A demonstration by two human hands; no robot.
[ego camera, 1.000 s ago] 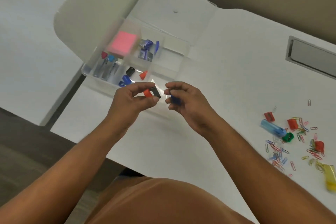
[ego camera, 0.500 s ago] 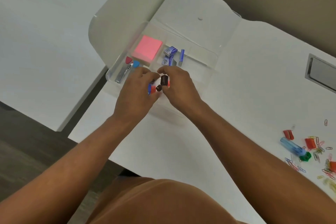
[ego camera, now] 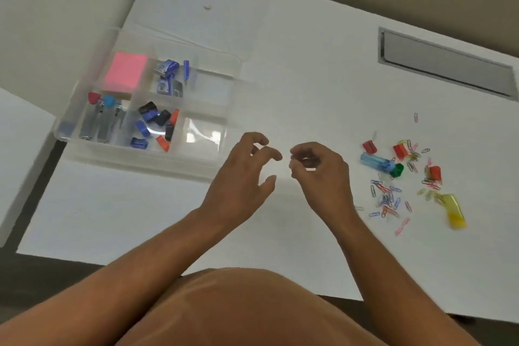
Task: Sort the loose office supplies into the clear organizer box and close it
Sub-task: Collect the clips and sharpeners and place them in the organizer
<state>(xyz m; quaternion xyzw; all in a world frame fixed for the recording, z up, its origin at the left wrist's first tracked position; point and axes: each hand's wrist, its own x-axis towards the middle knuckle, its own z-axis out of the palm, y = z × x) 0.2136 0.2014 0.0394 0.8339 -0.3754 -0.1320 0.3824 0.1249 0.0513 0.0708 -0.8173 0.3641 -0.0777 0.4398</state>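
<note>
Organizer box point(ego camera: 233, 63) sits open at the far left of the white desk point(ego camera: 309, 73), its lid tipped back. Inside, a pink sticky-note pad point(ego camera: 126, 71) fills one far compartment, blue staple boxes point(ego camera: 168, 69) the next, nail-clipper-like metal tools point(ego camera: 101, 121) the near left one, and small binder clips point(ego camera: 156, 126) in black, blue and red the near middle one. The near right compartment looks unfilled.

Both hands hover between the box and the unsorted pile. The left hand point(ego camera: 241, 174) is loosely spread with curled fingers, holding nothing. The right hand point(ego camera: 320, 168) has its fingertips drawn together, but I cannot tell whether they pinch anything.

Well to the right lie scattered paper clips point(ego camera: 387, 199), red clips point(ego camera: 401, 150), a blue tube point(ego camera: 375, 161), a green piece point(ego camera: 396, 170) and a yellow tube point(ego camera: 453, 209).

By my judgement, sorting is midway; the next move calls for reaching right and gathering another batch.
</note>
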